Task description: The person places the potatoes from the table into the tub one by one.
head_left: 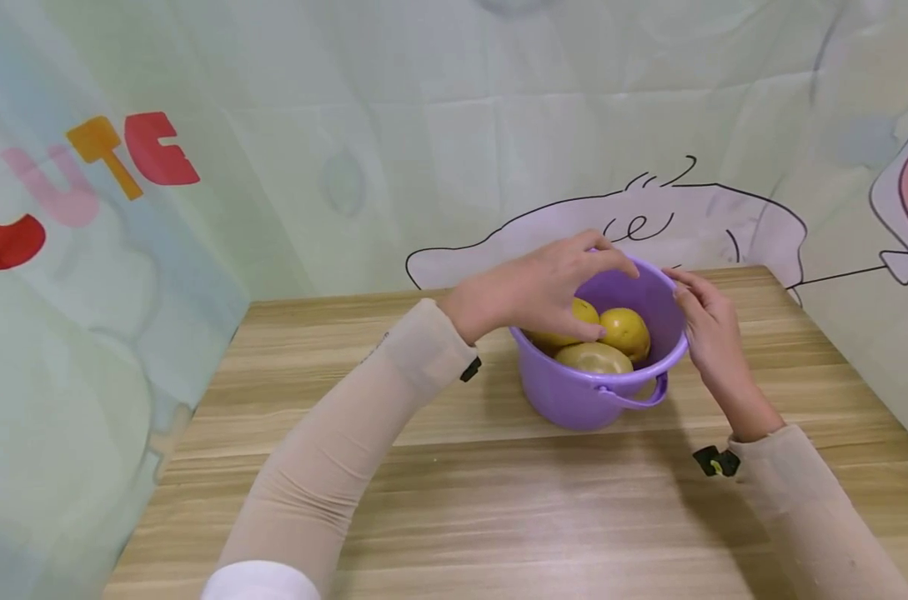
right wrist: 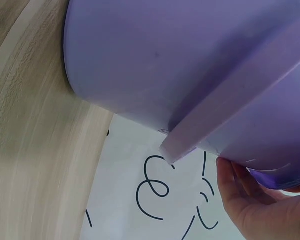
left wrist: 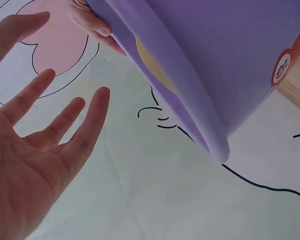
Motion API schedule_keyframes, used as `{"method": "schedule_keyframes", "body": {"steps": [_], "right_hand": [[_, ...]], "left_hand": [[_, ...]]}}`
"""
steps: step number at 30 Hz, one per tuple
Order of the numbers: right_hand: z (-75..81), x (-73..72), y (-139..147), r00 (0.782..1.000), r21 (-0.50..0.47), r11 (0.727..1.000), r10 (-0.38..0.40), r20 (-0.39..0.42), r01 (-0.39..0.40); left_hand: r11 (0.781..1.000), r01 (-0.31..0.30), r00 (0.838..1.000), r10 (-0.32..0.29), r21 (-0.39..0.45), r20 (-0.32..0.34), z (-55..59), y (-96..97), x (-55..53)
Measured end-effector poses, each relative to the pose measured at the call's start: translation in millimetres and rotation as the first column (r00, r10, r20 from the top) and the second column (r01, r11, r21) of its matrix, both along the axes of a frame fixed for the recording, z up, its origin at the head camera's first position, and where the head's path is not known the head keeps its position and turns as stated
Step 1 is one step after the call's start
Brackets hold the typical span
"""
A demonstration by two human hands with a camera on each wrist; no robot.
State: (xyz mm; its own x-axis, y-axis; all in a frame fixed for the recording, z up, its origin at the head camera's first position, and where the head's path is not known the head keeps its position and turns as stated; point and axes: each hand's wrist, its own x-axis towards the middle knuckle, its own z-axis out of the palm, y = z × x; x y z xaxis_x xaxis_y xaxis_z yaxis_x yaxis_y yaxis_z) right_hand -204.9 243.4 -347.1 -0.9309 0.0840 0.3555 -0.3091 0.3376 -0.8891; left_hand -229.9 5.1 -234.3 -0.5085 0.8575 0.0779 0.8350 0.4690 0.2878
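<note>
A purple bucket [head_left: 566, 400] stands upright on the wooden table. Inside it lie a round yellow item [head_left: 624, 333], a tan, oval, potato-like item [head_left: 594, 359] and another yellow item [head_left: 583, 312] partly hidden by my left hand. That left hand [head_left: 536, 287] hovers over the bucket's mouth, fingers spread and nothing in its grasp; the left wrist view shows its palm and separated fingers [left wrist: 97, 115] beside the rim [left wrist: 190, 85]. On the bucket's right side, my right hand [head_left: 712, 333] pinches the rim. In the right wrist view its fingertips [right wrist: 227, 175] touch the purple wall [right wrist: 140, 60].
The wood-grained table [head_left: 333, 358] stretches left of and in front of the bucket. A pale printed curtain [head_left: 363, 125] with letters and line drawings hangs right behind and at both sides. The bucket's purple handle [head_left: 644, 400] hangs down at its front.
</note>
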Motion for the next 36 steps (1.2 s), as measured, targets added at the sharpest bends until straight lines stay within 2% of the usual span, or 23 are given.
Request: {"method": "schedule_keyframes", "body": {"steps": [8, 14, 20, 24, 31, 36], "right_hand": [[-0.6, -1.2, 0.6, 1.000, 0.015, 1.000, 0.000, 0.009, 0.000], [-2.1, -2.7, 0.6, 1.000, 0.019, 1.000, -0.001, 0.011, 0.001], [-1.8, -2.8, 0.8, 1.000, 0.032, 0.999, -0.006, 0.023, 0.006], [-1.0, -2.5, 3.0, 0.999, 0.030, 1.000, 0.000, 0.048, -0.001], [-0.6, -3.8, 10.8, 0.994, -0.046, 0.996, 0.074, 0.083, -0.070], [-0.2, -4.0, 14.9, 0.988, -0.049, 0.993, 0.116, 0.099, -0.111]], "left_hand": [[1.000, -0.008, 1.000, 0.008, 0.000, 0.007, -1.0, -4.3, -0.1], [0.999, 0.002, 1.000, -0.002, 0.051, 0.010, -4.3, -9.8, -2.1], [0.998, -0.008, 1.000, 0.009, 0.064, -0.019, -5.9, -16.4, -2.3], [0.998, -0.035, 0.998, 0.038, 0.057, -0.048, -5.9, -21.1, -2.0], [0.996, -0.084, 0.992, 0.087, 0.030, -0.087, -8.2, -30.6, -3.1], [0.993, -0.121, 0.988, 0.122, 0.015, -0.094, -9.9, -37.6, -3.9]]}}
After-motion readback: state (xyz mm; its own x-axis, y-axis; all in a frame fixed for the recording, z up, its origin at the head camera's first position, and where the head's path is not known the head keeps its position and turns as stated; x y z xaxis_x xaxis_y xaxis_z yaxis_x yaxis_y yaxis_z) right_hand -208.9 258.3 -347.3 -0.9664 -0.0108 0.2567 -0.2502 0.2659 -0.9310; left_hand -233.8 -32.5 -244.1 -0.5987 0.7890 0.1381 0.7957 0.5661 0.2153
